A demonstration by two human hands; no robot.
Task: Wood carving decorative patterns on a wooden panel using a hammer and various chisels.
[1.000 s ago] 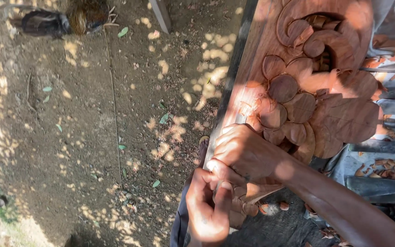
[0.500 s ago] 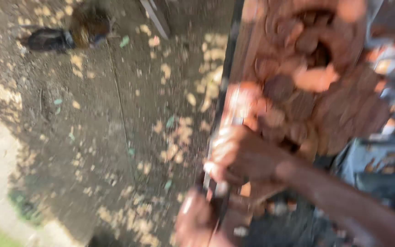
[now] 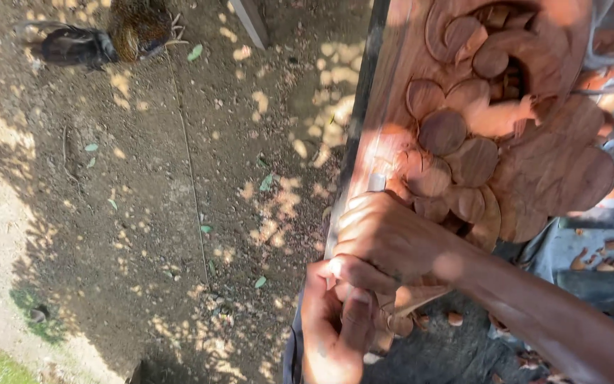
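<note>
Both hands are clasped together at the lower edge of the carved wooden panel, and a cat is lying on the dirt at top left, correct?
Not quite. The head view shows a chicken with dark and brown feathers on the dirt at top left, not a cat. The rest holds: both hands, left and right, are clasped together at the lower edge of the carved wooden panel.

Carved wood panel (image 3: 492, 135) at right, 2 hands below it, chicken (image 3: 101, 39) on dirt ground (image 3: 143, 213) upper left

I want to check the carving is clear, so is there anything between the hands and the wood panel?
Nothing visible. The right hand rests directly on the carved wood panel at its lower edge, and the left hand grips just below it. Whatever tool they hold is mostly hidden by the fingers.
</note>
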